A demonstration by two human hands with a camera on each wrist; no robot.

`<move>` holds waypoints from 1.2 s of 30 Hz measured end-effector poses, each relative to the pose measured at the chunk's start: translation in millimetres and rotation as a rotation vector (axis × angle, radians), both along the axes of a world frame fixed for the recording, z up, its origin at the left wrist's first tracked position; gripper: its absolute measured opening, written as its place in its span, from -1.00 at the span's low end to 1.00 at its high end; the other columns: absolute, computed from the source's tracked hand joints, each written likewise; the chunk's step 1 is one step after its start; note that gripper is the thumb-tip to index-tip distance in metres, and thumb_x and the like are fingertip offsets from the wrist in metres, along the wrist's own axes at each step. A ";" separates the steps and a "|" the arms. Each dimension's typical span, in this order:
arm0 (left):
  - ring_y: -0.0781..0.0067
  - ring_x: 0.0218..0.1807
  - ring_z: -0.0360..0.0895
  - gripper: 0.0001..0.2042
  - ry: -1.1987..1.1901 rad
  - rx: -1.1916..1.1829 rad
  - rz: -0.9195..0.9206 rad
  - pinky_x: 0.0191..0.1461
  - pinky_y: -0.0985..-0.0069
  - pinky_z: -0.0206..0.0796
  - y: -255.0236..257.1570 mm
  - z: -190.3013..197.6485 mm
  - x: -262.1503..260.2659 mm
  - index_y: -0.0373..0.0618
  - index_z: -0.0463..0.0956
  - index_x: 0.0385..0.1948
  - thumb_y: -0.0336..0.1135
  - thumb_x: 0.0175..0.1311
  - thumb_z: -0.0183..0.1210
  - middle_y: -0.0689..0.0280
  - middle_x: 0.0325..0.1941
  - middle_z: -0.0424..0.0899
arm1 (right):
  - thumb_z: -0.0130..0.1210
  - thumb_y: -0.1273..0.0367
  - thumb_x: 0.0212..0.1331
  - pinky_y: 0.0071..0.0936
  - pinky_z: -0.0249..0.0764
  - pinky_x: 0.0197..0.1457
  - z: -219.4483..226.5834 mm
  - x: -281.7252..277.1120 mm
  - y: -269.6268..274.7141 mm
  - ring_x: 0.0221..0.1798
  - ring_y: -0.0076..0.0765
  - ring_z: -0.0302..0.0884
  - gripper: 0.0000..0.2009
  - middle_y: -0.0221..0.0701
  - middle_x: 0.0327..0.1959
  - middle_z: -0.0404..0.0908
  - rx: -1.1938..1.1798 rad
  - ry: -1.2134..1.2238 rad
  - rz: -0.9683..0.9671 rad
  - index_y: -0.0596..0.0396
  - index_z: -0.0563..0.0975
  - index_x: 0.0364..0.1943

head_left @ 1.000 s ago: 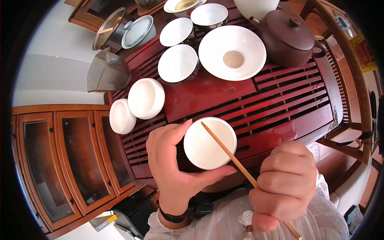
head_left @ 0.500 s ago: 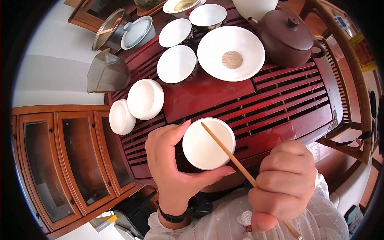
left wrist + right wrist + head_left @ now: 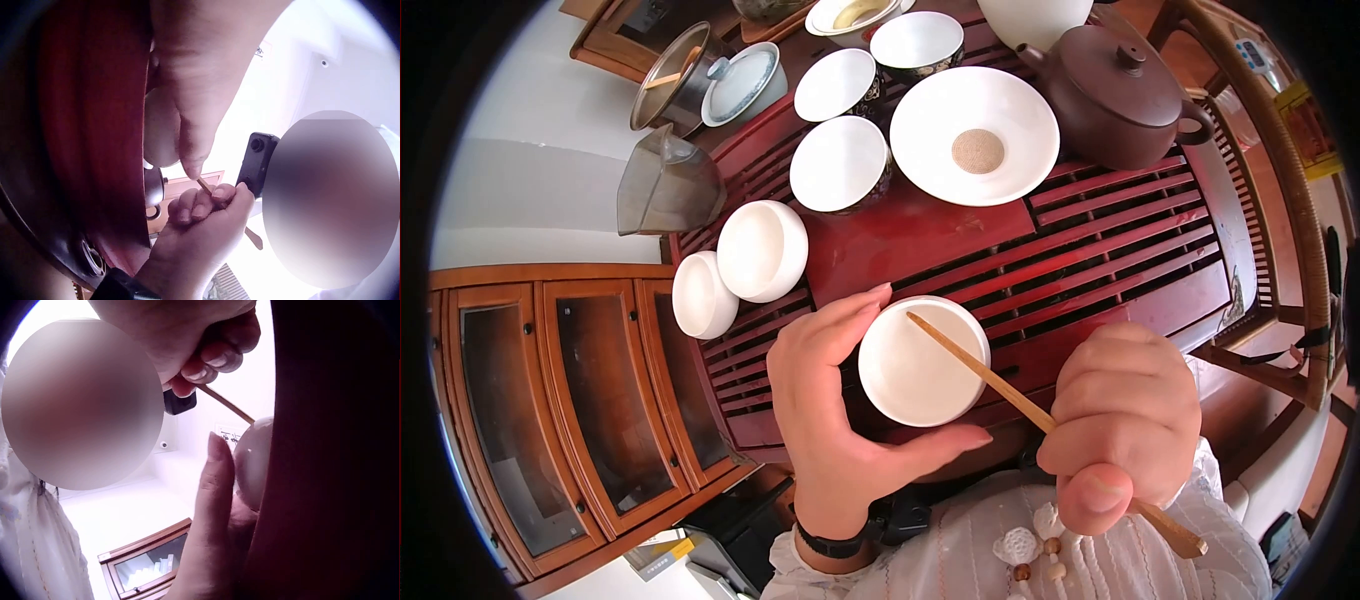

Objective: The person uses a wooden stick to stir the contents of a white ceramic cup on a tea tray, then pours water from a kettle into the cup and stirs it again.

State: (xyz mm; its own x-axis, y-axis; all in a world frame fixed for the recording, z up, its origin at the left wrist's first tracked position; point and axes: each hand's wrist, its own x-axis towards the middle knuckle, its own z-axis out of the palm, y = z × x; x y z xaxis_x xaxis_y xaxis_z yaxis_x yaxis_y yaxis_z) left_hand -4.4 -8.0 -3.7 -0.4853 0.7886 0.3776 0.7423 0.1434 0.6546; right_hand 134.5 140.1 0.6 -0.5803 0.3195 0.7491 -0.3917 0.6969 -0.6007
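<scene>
A small white cup (image 3: 923,375) stands near the front edge of the red tea tray, its inside facing up. My left hand (image 3: 825,410) curves around its left side, fingers at the far rim and thumb along the near side. In the right wrist view the left thumb (image 3: 215,469) stands upright beside the cup (image 3: 253,465). My right hand (image 3: 1125,425) grips a slim wooden stick (image 3: 1010,395) in a fist. One tip of the stick reaches over the cup's inside; its flattened other end sticks out below the fist.
Two white cups (image 3: 762,250) stand at left on the slatted tray (image 3: 1120,245). Farther back are several dark-patterned bowls (image 3: 840,165), a wide white bowl (image 3: 940,110) with a brown base mark, a brown teapot (image 3: 1105,100) and a glass pitcher (image 3: 668,185). A lidded bowl (image 3: 745,90) stands behind.
My right fist has turned and shifted slightly right, the thumb now showing more and the stick's rear end sticking out farther. The left fingers and thumb have straightened slightly around the cup.
</scene>
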 end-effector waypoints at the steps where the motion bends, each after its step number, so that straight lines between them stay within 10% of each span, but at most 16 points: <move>1: 0.14 0.05 0.50 -0.13 -0.039 -0.010 -0.011 0.14 0.23 0.22 0.2 1.2 0.5 -0.17 0.40 0.06 -0.06 -0.46 0.59 0.17 0.08 0.59 | -0.17 0.21 0.40 -0.51 0.06 -0.69 -0.4 -0.2 0.2 -0.77 -0.45 0.24 -0.60 -0.53 -0.76 0.31 -0.011 0.009 -0.004 0.04 0.42 -0.63; 11: 0.13 -0.03 0.48 -0.15 0.077 -0.049 -0.010 0.11 0.22 0.21 -2.1 1.9 -0.1 -0.23 0.36 0.14 -0.12 -0.35 0.49 0.18 -0.02 0.60 | -0.20 0.21 0.41 -0.53 0.07 -0.71 -4.4 -0.2 5.7 -0.80 -0.47 0.22 -0.57 -0.53 -0.80 0.30 -0.035 0.057 -0.032 0.02 0.41 -0.66; 16: 0.24 -0.03 0.47 0.00 0.221 -0.194 0.020 0.05 0.32 0.30 -3.3 6.2 -2.6 -0.26 0.48 0.07 0.30 -0.50 0.50 0.19 -0.07 0.49 | -0.19 0.18 0.42 -0.51 0.10 -0.69 -1.3 1.1 5.7 -0.78 -0.45 0.24 -0.57 -0.53 -0.78 0.32 -0.048 0.024 0.008 0.02 0.41 -0.64; 36: 0.19 -0.07 0.46 -0.11 0.161 -0.136 0.111 0.05 0.25 0.23 -3.8 4.4 2.1 -0.12 0.55 -0.07 0.19 -0.61 0.57 0.29 -0.15 0.57 | -0.10 0.02 0.41 -0.54 0.13 -0.65 -1.9 1.6 2.2 -0.68 -0.45 0.33 -0.54 -0.51 -0.66 0.37 0.092 -0.019 0.106 0.06 0.48 -0.52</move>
